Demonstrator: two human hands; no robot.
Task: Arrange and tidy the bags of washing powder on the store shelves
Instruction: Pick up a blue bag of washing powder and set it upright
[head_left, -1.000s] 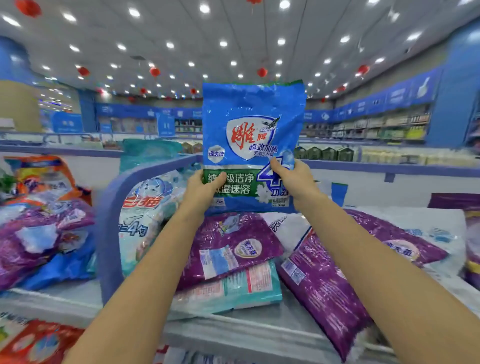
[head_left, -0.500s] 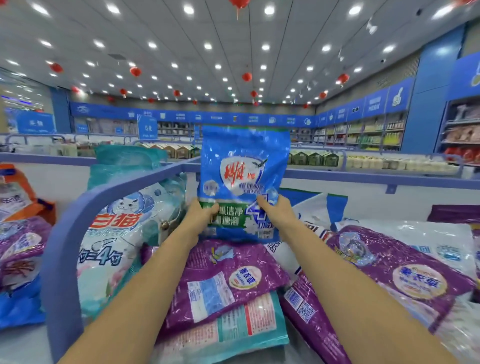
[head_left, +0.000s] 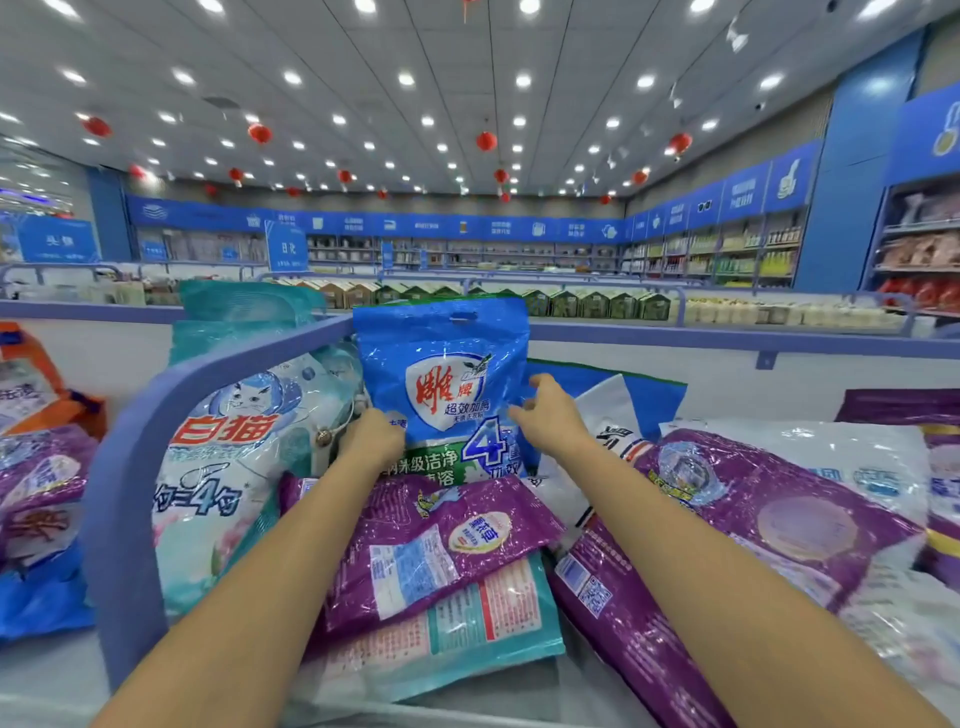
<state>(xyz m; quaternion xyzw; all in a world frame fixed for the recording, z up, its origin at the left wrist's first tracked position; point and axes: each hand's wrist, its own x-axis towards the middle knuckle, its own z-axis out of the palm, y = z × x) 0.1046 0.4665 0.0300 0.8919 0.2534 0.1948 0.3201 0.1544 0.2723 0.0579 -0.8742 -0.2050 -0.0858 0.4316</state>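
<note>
A blue washing powder bag (head_left: 441, 364) with a red and white shield logo stands upright at the back of the shelf compartment. My left hand (head_left: 371, 439) grips its lower left edge. My right hand (head_left: 550, 415) holds its right side with fingers spread on the front. The bag's bottom rests behind a purple bag (head_left: 431, 540) lying flat. Under that purple one lies a teal bag (head_left: 498, 618). A pale bag with a cat picture (head_left: 228, 462) leans against the blue divider rail (head_left: 119, 478) on the left.
To the right lie a large purple bag (head_left: 737, 525), a white bag (head_left: 852, 462) and a blue-and-white bag (head_left: 623, 400) behind my right hand. More purple, blue and orange bags (head_left: 36, 467) fill the compartment left of the rail. Store aisles and shelving stand beyond.
Both hands have lowered the blue bag from held high in the air down into the back of the compartment. My right hand has shifted from its lower corner up its right side.
</note>
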